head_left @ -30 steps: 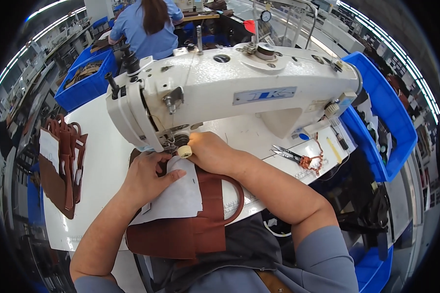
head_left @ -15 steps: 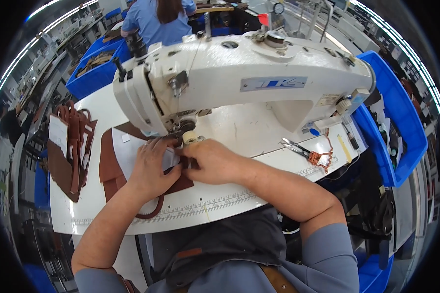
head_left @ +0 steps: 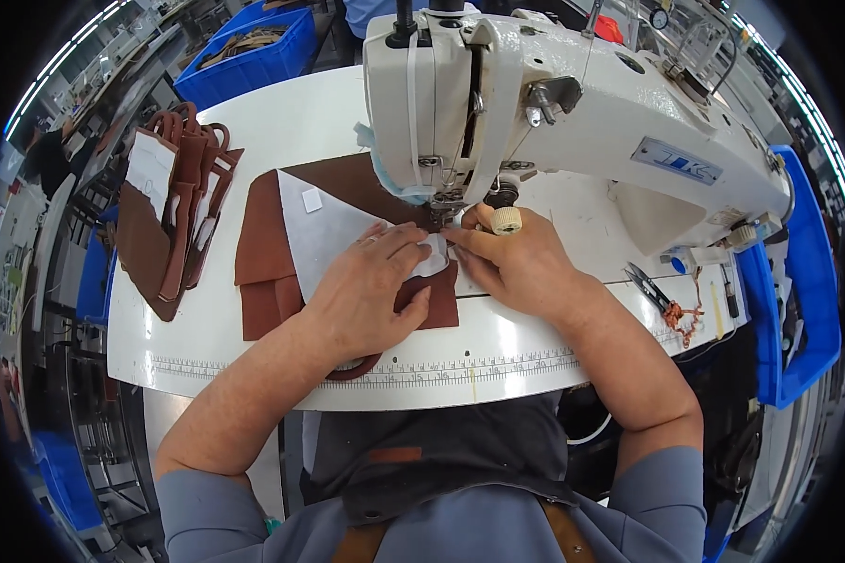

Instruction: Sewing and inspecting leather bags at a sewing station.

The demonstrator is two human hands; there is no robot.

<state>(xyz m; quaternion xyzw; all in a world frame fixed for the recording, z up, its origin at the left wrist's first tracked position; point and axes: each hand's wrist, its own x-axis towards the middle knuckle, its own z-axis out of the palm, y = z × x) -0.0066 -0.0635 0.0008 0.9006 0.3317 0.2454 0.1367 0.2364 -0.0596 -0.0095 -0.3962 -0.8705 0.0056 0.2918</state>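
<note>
Brown panel (head_left: 265,235) turned, inside table edge (head_left: 441,403) (loop (head_left: 359,372) nearest)

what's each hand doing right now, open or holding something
Left hand: open, palm down over the white sheet.
Right hand: partly curled near the sheet's right edge; grip can't be told.

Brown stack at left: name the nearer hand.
Left. The left hand is right of the brown stack, apart from it; the right hand is farther right, by the cream knob.
</note>
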